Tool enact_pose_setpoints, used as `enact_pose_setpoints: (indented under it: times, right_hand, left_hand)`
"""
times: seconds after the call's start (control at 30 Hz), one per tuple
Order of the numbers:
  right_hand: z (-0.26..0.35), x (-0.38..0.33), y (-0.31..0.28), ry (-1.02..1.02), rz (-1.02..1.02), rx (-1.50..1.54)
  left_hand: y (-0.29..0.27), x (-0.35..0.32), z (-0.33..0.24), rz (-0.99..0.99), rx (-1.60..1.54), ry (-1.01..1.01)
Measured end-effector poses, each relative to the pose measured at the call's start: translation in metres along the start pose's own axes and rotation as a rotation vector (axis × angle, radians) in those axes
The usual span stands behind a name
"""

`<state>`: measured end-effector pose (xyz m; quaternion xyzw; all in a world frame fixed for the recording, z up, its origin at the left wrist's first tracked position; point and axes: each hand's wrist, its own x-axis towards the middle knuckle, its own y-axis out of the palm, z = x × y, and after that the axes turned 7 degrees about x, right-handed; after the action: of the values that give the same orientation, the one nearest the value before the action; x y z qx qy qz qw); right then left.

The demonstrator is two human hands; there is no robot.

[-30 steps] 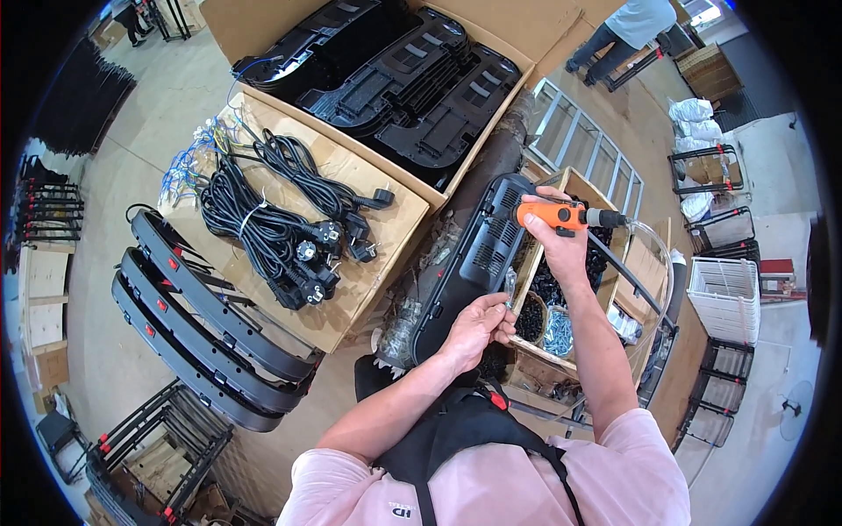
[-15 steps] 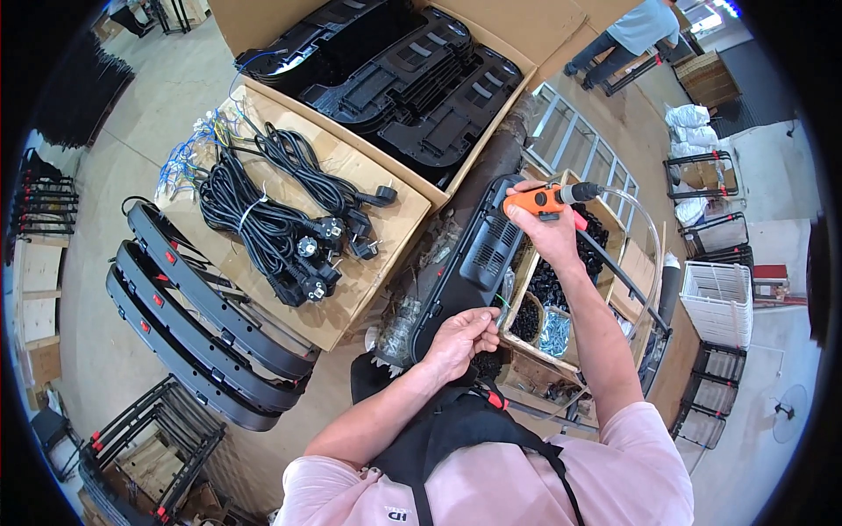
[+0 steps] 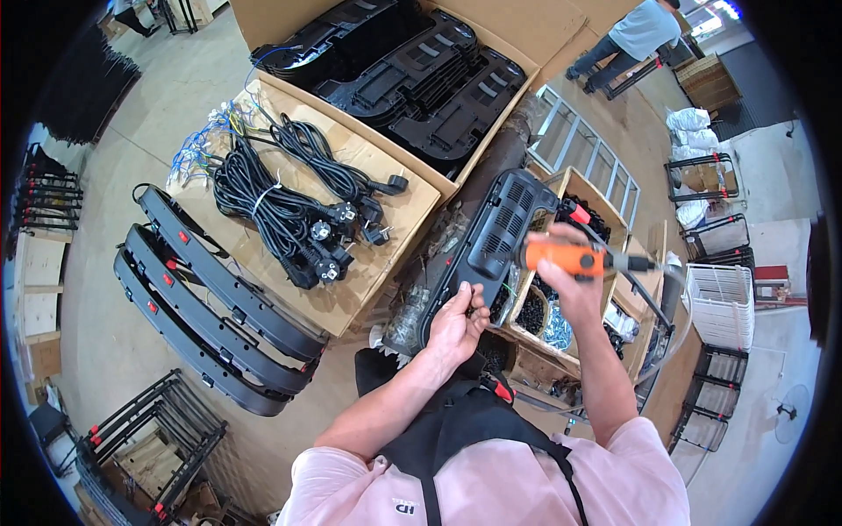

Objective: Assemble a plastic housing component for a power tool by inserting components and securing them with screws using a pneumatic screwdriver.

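My right hand grips an orange power screwdriver, blurred by motion. Its grey tip points right, and a clear hose hangs from that end. A long black plastic housing with slotted vents lies slantwise in front of me, to the left of the screwdriver. At the housing's near end is my left hand, fingers curled and thumb raised. What its fingers hold, if anything, is hidden.
A wooden parts box with black pieces and silver screws stands right. Bundled black power cords lie on a cardboard box; curved black frames are left. An open carton holds black plastic panels. A person stands far right.
My right hand has drawn the screwdriver away from the housing, nearer me and to the right. My left hand has moved slightly up along the housing, with its thumb now raised.
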<state>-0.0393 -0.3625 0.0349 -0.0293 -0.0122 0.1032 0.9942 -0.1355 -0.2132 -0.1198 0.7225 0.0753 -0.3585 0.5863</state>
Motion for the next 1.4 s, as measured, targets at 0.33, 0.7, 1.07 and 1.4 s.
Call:
enact_pose_setpoints:
  times: [0.33, 0.7, 1.07, 1.4]
  right_hand:
    - [-0.01, -0.066, 0.009, 0.079, -0.041, 0.114]
    - [-0.011, -0.084, 0.019, 0.084, -0.055, 0.114]
    - [-0.044, -0.073, 0.046, 0.06, -0.062, 0.015]
    - [-0.042, -0.063, 0.063, 0.069, -0.007, -0.05]
  left_hand:
    - [0.002, -0.004, -0.005, 0.065, -0.039, 0.038]
    - [-0.021, -0.019, -0.003, 0.227, -0.009, 0.008]
    - [-0.034, -0.055, 0.014, 0.066, 0.347, -0.129]
    - [-0.06, -0.06, 0.013, 0.151, 0.587, -0.079]
